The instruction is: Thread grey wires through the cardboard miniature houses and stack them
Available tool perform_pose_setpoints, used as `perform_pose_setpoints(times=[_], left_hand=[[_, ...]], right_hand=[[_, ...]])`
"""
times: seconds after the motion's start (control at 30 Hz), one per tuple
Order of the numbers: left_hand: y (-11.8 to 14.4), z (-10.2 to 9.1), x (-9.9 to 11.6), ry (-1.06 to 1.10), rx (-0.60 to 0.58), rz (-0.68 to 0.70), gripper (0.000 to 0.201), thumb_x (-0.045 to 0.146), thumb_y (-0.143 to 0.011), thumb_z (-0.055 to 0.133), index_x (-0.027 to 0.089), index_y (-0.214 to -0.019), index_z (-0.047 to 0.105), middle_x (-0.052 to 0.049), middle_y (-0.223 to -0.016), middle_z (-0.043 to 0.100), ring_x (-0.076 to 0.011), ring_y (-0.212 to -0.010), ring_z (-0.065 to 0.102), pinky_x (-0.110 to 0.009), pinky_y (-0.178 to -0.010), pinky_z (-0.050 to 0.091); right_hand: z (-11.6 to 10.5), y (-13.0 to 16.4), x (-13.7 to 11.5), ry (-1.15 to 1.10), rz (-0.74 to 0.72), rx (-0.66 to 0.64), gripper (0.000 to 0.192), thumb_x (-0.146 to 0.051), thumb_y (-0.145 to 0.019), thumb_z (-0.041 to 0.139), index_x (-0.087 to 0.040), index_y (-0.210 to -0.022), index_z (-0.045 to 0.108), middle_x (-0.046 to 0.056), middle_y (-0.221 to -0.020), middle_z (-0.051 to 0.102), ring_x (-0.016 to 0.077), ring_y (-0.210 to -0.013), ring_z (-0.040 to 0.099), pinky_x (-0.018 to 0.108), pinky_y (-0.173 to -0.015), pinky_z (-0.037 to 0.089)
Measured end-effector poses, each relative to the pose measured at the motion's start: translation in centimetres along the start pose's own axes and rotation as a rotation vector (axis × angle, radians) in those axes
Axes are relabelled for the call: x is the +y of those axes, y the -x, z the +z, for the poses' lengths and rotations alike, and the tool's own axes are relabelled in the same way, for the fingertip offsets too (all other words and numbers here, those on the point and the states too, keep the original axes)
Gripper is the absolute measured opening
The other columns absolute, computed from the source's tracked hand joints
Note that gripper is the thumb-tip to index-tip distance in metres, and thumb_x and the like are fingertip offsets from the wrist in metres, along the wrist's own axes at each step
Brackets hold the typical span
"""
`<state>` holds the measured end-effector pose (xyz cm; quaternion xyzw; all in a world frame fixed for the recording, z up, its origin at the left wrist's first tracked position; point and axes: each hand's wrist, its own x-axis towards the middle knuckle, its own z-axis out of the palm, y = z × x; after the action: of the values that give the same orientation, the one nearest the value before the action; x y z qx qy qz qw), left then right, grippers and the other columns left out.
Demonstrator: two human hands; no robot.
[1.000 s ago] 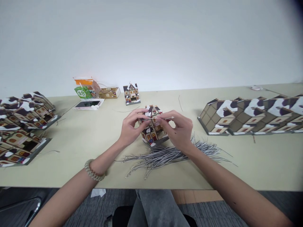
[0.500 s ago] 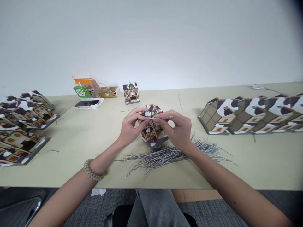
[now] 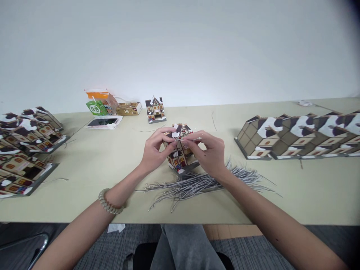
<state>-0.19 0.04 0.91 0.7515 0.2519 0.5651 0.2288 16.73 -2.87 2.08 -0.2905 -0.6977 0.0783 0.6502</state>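
Note:
In front of me a small snow-roofed model house (image 3: pixel 179 154) stands turned on the table, its dark base partly on the grey strings. A thin silvery string (image 3: pixel 180 140) runs across its front near the roof. My left hand (image 3: pixel 157 147) pinches the string between thumb and forefinger on the left. On the other side my right hand (image 3: pixel 209 152) pinches the same string, whose knobbed end pokes out past the forefinger. Both hands partly hide the house. Just below lies a loose bundle of grey elastic-looking strings (image 3: pixel 194 187), partly under my right forearm.
Similar model houses stand in a row at the right (image 3: pixel 258 137) and in a group at the left (image 3: pixel 30 168). A single small house (image 3: pixel 155 110) stands at the back, near a patterned box (image 3: pixel 128 108), a green drink carton (image 3: pixel 96 108) and a phone (image 3: pixel 103 122).
Both hands keep their pinch on the string over the house. My right hand has shifted very slightly left; the view has moved a little.

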Motion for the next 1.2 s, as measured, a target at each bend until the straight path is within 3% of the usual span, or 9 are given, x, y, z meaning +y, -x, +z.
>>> perform_pose_setpoints(times=[0.23,0.87,1.2], left_hand=[[-0.06,0.08,0.25,0.017,-0.003,-0.012,0.009,0.023,-0.081,0.064,0.021,-0.089,0.067,-0.01,-0.11,0.064,-0.0211,-0.109,0.058,-0.04,-0.093,0.048],[0.02,0.06,-0.19,0.026,-0.039,0.048,0.006,0.013,-0.081,0.06,0.018,-0.078,0.06,-0.01,-0.11,0.062,-0.0214,-0.11,0.057,-0.043,-0.093,0.047],[0.05,0.21,0.04,-0.011,-0.027,0.071,0.009,0.014,-0.081,0.062,0.02,-0.088,0.065,-0.011,-0.109,0.062,-0.0213,-0.108,0.058,-0.043,-0.092,0.049]], right_hand=[[0.07,0.13,0.22,0.007,0.033,-0.023,0.007,-0.02,-0.081,0.064,-0.021,-0.076,0.068,0.0,-0.073,0.071,0.0103,-0.066,0.063,0.025,-0.058,0.052],[0.07,0.19,0.12,0.037,0.01,-0.044,0.004,-0.021,-0.082,0.064,-0.021,-0.079,0.067,-0.002,-0.066,0.066,0.0093,-0.061,0.058,0.024,-0.056,0.048],[0.13,0.24,0.08,0.014,0.057,-0.055,0.006,-0.023,-0.082,0.064,-0.02,-0.078,0.068,0.0,-0.069,0.069,0.0101,-0.063,0.06,0.024,-0.058,0.049]])
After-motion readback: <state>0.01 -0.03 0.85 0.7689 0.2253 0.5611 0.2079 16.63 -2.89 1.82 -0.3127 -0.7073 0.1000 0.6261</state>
